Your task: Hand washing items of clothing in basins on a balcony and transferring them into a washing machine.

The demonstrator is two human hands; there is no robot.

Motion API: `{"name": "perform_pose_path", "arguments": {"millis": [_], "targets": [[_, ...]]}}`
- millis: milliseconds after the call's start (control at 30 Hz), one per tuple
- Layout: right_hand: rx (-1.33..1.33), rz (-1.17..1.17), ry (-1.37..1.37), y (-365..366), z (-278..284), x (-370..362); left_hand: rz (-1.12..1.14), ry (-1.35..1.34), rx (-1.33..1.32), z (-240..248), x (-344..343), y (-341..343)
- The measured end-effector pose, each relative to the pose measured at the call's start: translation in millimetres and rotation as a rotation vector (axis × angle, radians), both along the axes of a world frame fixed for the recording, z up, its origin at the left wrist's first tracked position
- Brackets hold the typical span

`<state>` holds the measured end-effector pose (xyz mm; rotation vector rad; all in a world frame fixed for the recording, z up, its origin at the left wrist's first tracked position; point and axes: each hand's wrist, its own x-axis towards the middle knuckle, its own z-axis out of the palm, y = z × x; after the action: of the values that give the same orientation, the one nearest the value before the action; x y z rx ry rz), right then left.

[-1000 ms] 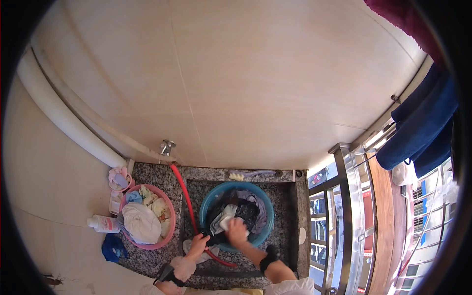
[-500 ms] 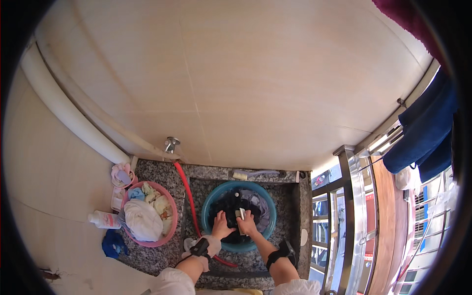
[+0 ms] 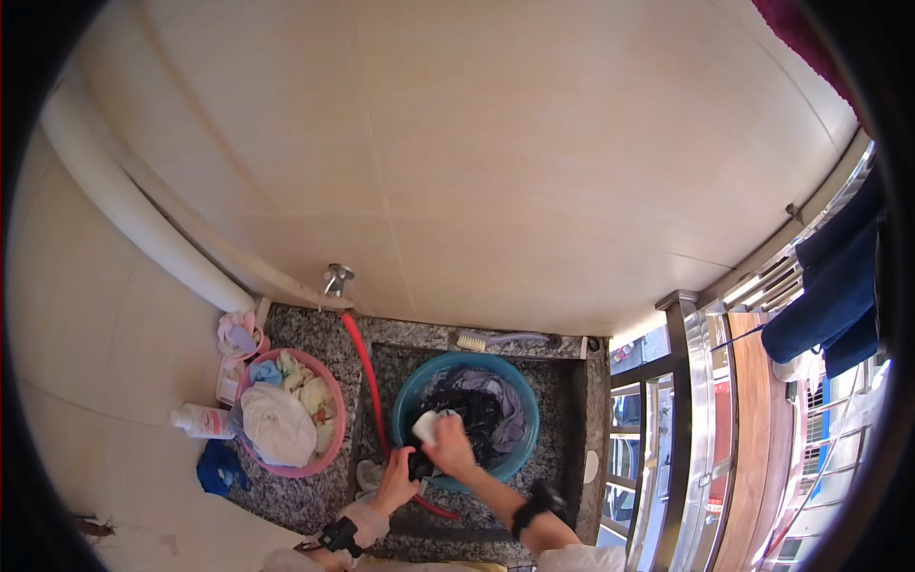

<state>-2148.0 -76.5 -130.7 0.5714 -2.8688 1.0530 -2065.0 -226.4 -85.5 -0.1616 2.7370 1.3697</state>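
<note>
Black cloth [image 3: 418, 466] sits at the basin's [image 3: 533, 419] near-left rim, probably limp, slippery and heavy if wet, best held by a bunched fold; left hand's [image 3: 395, 485] grip clasps it, right hand's [image 3: 454, 451] a white block [image 3: 426, 428].

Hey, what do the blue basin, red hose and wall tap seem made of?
Blue basin: probably smooth plastic, judging by its even, solid colour. Red hose: smooth rubber or soft plastic, perhaps; it bends in a curve. Wall tap: seemingly polished metal, given bright silver highlights.

I see a washtub [image 3: 410, 389] in the sink [image 3: 562, 410], a brush [image 3: 502, 338] on the sink's back edge, a basin [image 3: 339, 410] farther left.
</note>
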Motion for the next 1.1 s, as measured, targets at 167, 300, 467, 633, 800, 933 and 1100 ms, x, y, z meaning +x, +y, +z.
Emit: {"name": "perform_pose_path", "arguments": {"millis": [167, 300, 467, 633, 800, 933, 1100], "targets": [[0.484, -0.148, -0.016, 56, -66, -53, -0.373, -0.267, -0.074, -9, -15, -12], [0.329, -0.317, -0.275, 26, -26, -40, -0.212, -0.204, -0.020, -7, 15, -26], [0.270, 0.016, -0.143, -41, 1, 25, -0.110, -0.193, -0.022, -19, 20, -27], [0.486, -0.292, -0.151, 35, -39, -41, -0.162, -0.279, 0.070, -8, 7, -32], [0.105, -0.345, -0.173, -19, -19, 26, -0.103, -0.257, 0.040, -25, 14, -36], [0.397, -0.132, -0.239, -7, -15, 17, -0.191, -0.201, 0.005, -17, 8, -31], [0.589, -0.159, -0.082, 53, -26, -25, -0.214, -0.182, 0.083, -7, 13, -35]]}}
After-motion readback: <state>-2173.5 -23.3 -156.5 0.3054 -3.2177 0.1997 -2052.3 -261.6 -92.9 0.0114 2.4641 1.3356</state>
